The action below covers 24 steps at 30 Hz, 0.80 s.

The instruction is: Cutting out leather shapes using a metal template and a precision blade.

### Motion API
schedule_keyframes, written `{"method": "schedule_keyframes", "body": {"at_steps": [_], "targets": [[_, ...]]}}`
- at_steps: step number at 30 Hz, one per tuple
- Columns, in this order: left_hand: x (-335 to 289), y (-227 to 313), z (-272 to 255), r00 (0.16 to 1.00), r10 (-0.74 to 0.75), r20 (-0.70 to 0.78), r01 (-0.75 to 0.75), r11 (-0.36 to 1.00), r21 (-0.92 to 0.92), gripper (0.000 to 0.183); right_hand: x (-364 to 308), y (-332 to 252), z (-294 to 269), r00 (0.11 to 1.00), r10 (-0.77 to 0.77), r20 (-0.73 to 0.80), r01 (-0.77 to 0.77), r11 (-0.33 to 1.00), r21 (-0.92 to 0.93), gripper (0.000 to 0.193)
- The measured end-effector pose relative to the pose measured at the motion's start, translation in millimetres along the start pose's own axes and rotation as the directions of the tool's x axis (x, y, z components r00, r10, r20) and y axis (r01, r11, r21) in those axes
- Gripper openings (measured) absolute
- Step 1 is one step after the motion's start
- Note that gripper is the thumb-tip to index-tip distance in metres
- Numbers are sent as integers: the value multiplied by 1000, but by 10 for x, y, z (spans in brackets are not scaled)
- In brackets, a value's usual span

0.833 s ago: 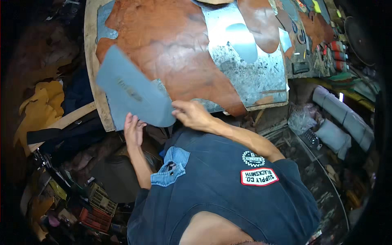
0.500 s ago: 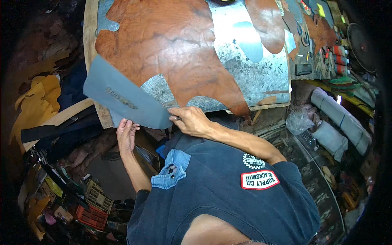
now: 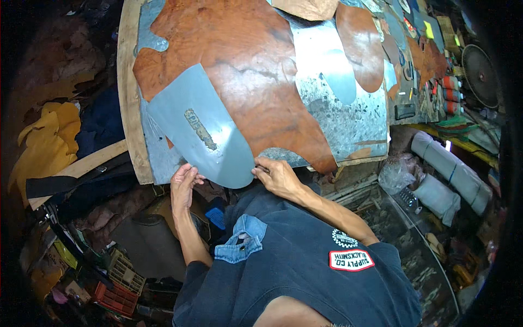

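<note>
A stiff grey sheet [image 3: 223, 136] with a rounded near end and a worn marking strip leans over the left part of a brown leather hide [image 3: 261, 98]. My left hand [image 3: 184, 181] is at its lower left edge, fingers curled and thumb against the rim. On the other side, the fingers of my right hand [image 3: 279, 177] pinch the sheet's edge near the rounded end. Whether a small tool is also in that hand I cannot make out. Beneath lies the hide, spread flat across a metal-topped table [image 3: 348, 128] with its near edge cut in a curve.
A rounded brown leather piece [image 3: 359, 52] and a pale rounded sheet [image 3: 338, 76] lie at the right of the tabletop. Wrapped rolls [image 3: 452, 169] are at right, below a fan [image 3: 479, 76]. Yellow leather [image 3: 52, 133] hangs at left; crates [image 3: 115, 298] stand below.
The grey sheet has turned and swung to the right, lying more lengthwise over the hide. Both hands have shifted right and slightly nearer with it. The view has also moved a little.
</note>
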<state>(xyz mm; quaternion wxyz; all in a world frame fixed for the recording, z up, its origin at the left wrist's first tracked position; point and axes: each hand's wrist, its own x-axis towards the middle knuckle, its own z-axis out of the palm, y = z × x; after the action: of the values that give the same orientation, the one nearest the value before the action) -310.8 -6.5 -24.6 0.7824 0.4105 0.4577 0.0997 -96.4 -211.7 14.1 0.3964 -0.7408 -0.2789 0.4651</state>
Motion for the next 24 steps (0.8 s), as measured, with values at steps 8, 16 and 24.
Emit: {"method": "schedule_keyframes", "body": {"at_steps": [8, 16, 24], "targets": [[14, 125, 89, 999, -13, -52, 18, 996, 85, 16, 127, -17, -55, 1000, -17, -27, 18, 998, 58, 21], [735, 447, 1075, 994, 43, 97, -70, 953, 295, 28, 296, -10, -638, 953, 201, -228, -163, 971, 175, 27], [887, 394, 981, 999, -23, 32, 5, 880, 475, 26, 339, 104, -687, 925, 313, -214, -244, 923, 296, 24]]}}
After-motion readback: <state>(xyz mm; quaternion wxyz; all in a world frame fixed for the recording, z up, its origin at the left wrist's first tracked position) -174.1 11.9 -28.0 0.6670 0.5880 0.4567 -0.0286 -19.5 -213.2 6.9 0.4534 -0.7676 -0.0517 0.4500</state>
